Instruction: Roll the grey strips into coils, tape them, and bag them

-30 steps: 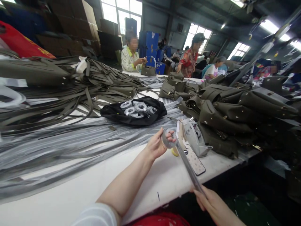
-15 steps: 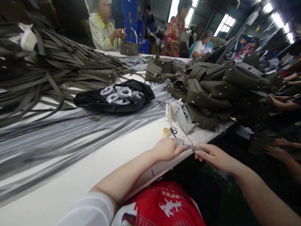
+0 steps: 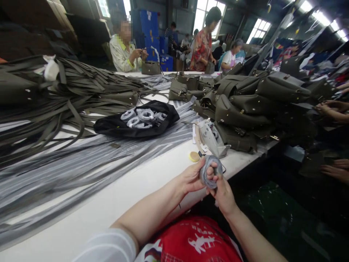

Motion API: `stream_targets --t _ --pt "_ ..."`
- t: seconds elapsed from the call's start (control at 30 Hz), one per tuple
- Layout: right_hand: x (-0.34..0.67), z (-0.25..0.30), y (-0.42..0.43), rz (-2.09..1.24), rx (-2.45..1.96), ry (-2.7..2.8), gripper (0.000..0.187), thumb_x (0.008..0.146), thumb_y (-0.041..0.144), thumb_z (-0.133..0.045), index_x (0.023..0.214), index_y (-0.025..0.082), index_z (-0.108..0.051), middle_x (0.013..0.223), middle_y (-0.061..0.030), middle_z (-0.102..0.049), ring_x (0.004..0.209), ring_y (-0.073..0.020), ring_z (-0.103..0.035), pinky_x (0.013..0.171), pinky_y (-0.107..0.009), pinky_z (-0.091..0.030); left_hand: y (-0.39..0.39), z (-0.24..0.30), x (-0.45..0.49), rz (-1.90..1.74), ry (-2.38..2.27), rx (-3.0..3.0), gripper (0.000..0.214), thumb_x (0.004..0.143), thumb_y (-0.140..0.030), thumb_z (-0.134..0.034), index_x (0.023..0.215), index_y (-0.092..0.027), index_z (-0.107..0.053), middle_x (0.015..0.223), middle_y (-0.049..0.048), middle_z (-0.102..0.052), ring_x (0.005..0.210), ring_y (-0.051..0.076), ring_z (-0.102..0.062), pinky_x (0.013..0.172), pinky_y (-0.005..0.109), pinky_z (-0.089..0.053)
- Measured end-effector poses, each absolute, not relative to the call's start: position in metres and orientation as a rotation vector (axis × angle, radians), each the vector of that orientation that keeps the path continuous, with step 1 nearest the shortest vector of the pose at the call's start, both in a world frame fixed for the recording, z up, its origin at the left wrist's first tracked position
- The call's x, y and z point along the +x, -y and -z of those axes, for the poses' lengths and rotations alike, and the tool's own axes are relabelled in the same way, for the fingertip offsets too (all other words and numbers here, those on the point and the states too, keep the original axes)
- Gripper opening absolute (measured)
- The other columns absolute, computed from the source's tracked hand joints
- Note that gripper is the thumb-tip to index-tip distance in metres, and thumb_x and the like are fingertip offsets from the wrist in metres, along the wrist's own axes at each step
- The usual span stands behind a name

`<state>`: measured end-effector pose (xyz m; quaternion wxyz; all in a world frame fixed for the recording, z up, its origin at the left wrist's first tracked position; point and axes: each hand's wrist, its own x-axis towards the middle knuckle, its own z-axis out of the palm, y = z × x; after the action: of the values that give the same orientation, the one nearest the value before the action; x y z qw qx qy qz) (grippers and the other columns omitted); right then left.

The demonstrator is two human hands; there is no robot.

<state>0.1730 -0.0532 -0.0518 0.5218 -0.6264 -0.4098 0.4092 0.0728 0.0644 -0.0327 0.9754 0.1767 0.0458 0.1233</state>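
My left hand (image 3: 192,177) and my right hand (image 3: 223,194) meet over the table's near edge, both closed round a small coil of grey strap (image 3: 208,174). The left fingers poke through the coil; the right hand pinches its lower right side. Just beyond the hands lie a small yellow disc (image 3: 194,156) and a grey tape dispenser (image 3: 212,137) on the white table (image 3: 114,203).
A black bag (image 3: 136,123) holds several grey coils. Long grey strips (image 3: 68,167) and olive straps (image 3: 62,94) cover the left of the table. Olive handbags (image 3: 245,105) pile up at the right. Other people work at the far end, and someone's hands (image 3: 334,171) show at right.
The grey strap, stretched out between my hands a second ago, is now wound into a coil. My right hand has come up and left to meet my left hand.
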Motion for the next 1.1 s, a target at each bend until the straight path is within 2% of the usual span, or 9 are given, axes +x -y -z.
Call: stream_targets --t 0.1,0.2,0.27,0.37,0.47,0.67,0.8,0.97,1.1 --pt "0.187 0.041 0.055 -1.055 -1.553 0.871 0.050 0.089 0.066 -0.046 0.103 0.019 -0.056 0.065 0.0016 -0.057 0.048 -0.0118 -0.046 0.045 -0.024 -0.038 -0.064 0.033 0.057 -0.314 -0.252 0.609 0.048 0.079 -0.057 -0.067 0.098 -0.012 -0.066 0.077 0.0018 -0.063 0.071 0.013 -0.061 0.077 0.030 -0.049" --pt "0.210 0.022 0.063 -1.347 -1.676 1.232 0.044 0.086 0.057 -0.058 0.103 0.017 -0.063 0.074 -0.0004 -0.064 0.056 -0.0132 -0.053 0.050 -0.024 -0.043 -0.061 0.035 0.037 -0.488 -0.507 1.104 0.048 0.083 -0.052 -0.064 0.112 -0.014 -0.065 0.097 0.0071 -0.067 0.089 0.017 -0.062 0.087 0.032 -0.047" --pt "0.217 0.014 0.067 -1.543 -1.646 1.537 0.035 0.087 0.049 -0.061 0.100 0.018 -0.068 0.082 -0.0014 -0.070 0.068 -0.0174 -0.061 0.063 -0.027 -0.048 -0.052 0.035 0.027 -0.480 -0.505 1.442 0.047 0.087 -0.046 -0.060 0.124 -0.018 -0.061 0.108 0.0086 -0.067 0.099 0.020 -0.061 0.092 0.033 -0.045" --pt "0.213 0.014 0.069 -1.627 -1.543 1.723 0.028 0.088 0.042 -0.060 0.099 0.019 -0.072 0.098 -0.0024 -0.074 0.091 -0.0243 -0.066 0.084 -0.033 -0.049 -0.033 0.037 0.022 -0.310 -0.290 1.714 0.042 0.090 -0.038 -0.056 0.128 -0.021 -0.060 0.117 0.0086 -0.068 0.103 0.020 -0.063 0.094 0.031 -0.046" --pt "0.205 0.026 0.072 -1.557 -1.570 1.652 0.030 0.090 0.042 -0.056 0.100 0.018 -0.071 0.099 -0.0049 -0.074 0.094 -0.0267 -0.066 0.085 -0.035 -0.049 -0.019 0.044 0.024 -0.327 -0.329 1.731 0.039 0.092 -0.036 -0.053 0.125 -0.019 -0.063 0.115 0.0089 -0.069 0.102 0.020 -0.065 0.093 0.028 -0.047" --pt "0.205 0.044 0.074 -1.349 -1.607 1.452 0.042 0.086 0.047 -0.059 0.112 0.014 -0.064 0.106 -0.0093 -0.072 0.096 -0.0276 -0.066 0.088 -0.037 -0.050 -0.018 0.058 0.028 -0.548 -0.684 1.604 0.038 0.094 -0.043 -0.048 0.110 -0.016 -0.070 0.099 0.0088 -0.070 0.089 0.018 -0.064 0.084 0.027 -0.049" --pt "0.201 0.040 0.072 -1.464 -1.527 1.444 0.039 0.088 0.047 -0.058 0.107 0.014 -0.066 0.100 -0.0078 -0.073 0.092 -0.0265 -0.066 0.085 -0.037 -0.050 -0.018 0.052 0.026 -0.408 -0.574 1.553 0.043 0.095 -0.046 -0.043 0.104 -0.014 -0.070 0.095 0.0078 -0.069 0.081 0.016 -0.062 0.075 0.025 -0.049" --pt "0.182 0.042 0.069 -1.565 -1.462 1.484 0.037 0.087 0.044 -0.059 0.108 0.015 -0.067 0.097 -0.0062 -0.073 0.092 -0.0272 -0.066 0.080 -0.036 -0.052 -0.007 0.056 0.015 -0.350 -0.670 1.653 0.036 0.094 -0.039 -0.044 0.095 -0.017 -0.072 0.090 0.0055 -0.071 0.083 0.016 -0.061 0.081 0.025 -0.046" --pt "0.185 0.037 0.050 -1.610 -1.507 1.781 0.025 0.085 0.037 -0.061 0.100 0.019 -0.070 0.089 -0.0022 -0.073 0.088 -0.0232 -0.067 0.080 -0.033 -0.052 0.002 0.075 0.003 -0.354 -0.771 1.558 0.037 0.093 -0.041 -0.045 0.091 -0.017 -0.073 0.085 0.0043 -0.071 0.080 0.016 -0.060 0.078 0.024 -0.045"
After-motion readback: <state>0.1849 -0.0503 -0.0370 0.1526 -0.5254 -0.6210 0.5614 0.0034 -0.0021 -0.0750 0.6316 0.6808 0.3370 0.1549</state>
